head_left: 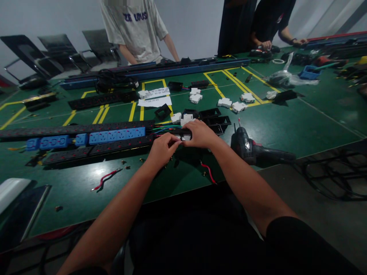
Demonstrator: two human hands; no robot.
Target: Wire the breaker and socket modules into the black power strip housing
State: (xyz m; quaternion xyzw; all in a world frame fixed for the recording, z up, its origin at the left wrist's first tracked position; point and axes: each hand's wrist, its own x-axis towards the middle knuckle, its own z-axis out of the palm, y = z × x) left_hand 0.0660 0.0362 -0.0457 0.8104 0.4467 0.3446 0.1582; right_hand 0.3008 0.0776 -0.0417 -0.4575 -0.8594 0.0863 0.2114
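Both my hands meet at a black plastic frame with a white module, likely a small circuit breaker, seated in its opening. My right hand grips the frame from the right, fingers curled over its far side. At the near left edge my left hand pinches, thumb and fingertips closed together on the frame. Coloured wires run from the frame's left toward black socket strips and a row of blue sockets. Several black frames and white breakers lie just beyond my hands.
A black power drill lies at the right. Short red cables and small brass screws lie along the near side of the green table. White labels and more breakers sit farther back. Two people stand across the table.
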